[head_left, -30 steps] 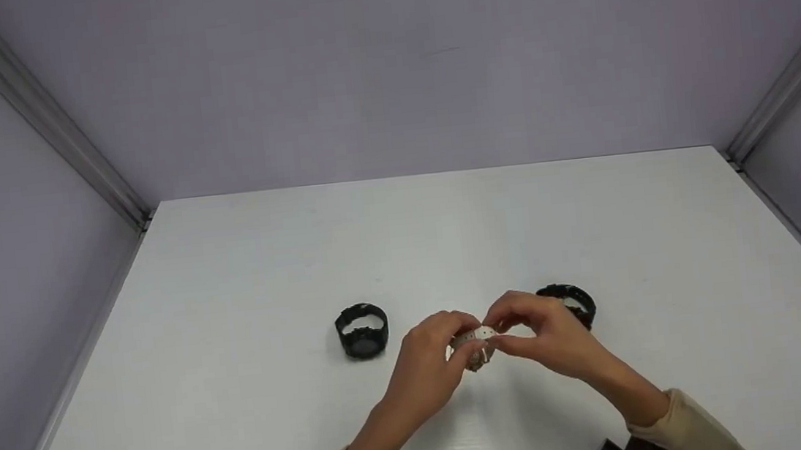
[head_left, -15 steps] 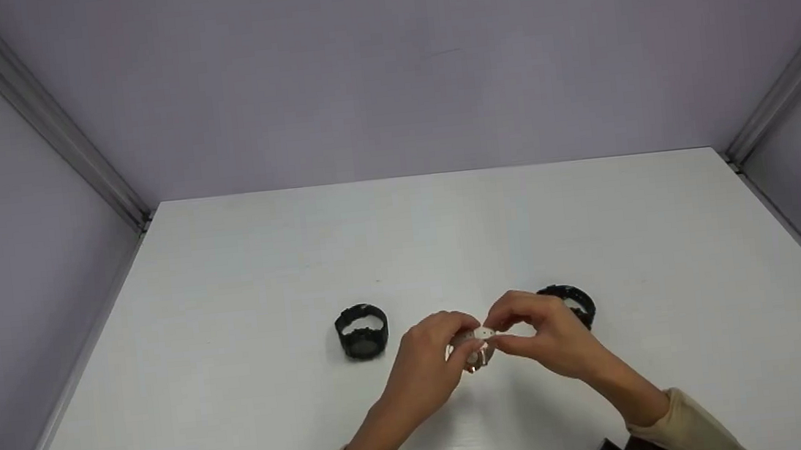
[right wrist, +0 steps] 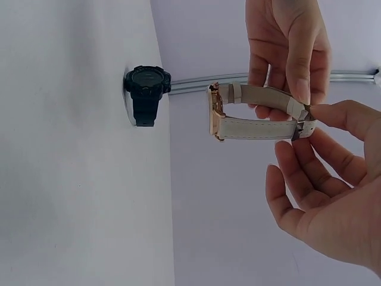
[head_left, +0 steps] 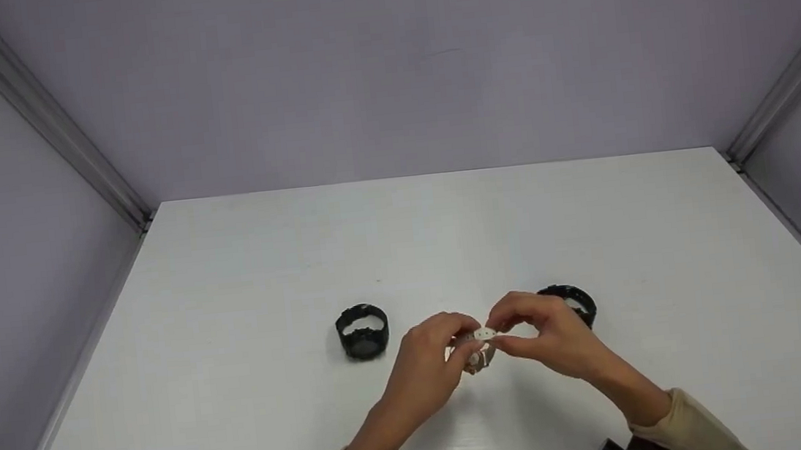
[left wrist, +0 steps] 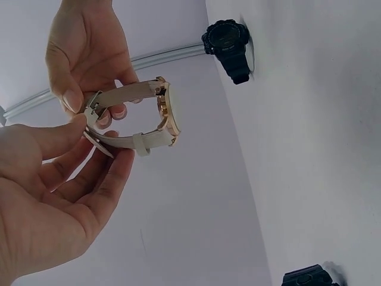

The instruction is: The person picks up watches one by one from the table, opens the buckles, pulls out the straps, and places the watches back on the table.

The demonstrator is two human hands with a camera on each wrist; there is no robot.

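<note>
Both hands were up off the table, working on a cream-strapped watch (head_left: pixel 476 350) with a gold-coloured case. The left hand (head_left: pixel 428 362) had thumb and fingertips pinched on one strap end near the buckle, other fingers loosely spread. The right hand (head_left: pixel 544 340) pinched the other strap end the same way, forefinger and thumb closed on it and the rest of its fingers fanned open. So the watch hung between the two hands, just above the near middle of the table (head_left: pixel 445 235).

My read: this looked like the buckling step, with the strap ends meeting at the clasp. Whether the tongue was already through, I couldn't tell. The next move probably calls for a steady hold on the buckle side while the free end gets fed or pulled.

Out from there, a black watch (head_left: pixel 362 331) sat on the table to the left, and a second black watch (head_left: pixel 571 302) sat just beyond the right hand, partly hidden by it.

The head view barely showed the cream watch, just a pale sliver between fingers. The wrist views were way better: the left wrist one showed the cream-strapped watch (left wrist: pixel 140 116) edge-on, with a loose strap keeper on the lower strap, and the right wrist one showed the buckle (right wrist: pixel 302 122) right at the fingertips.
</note>
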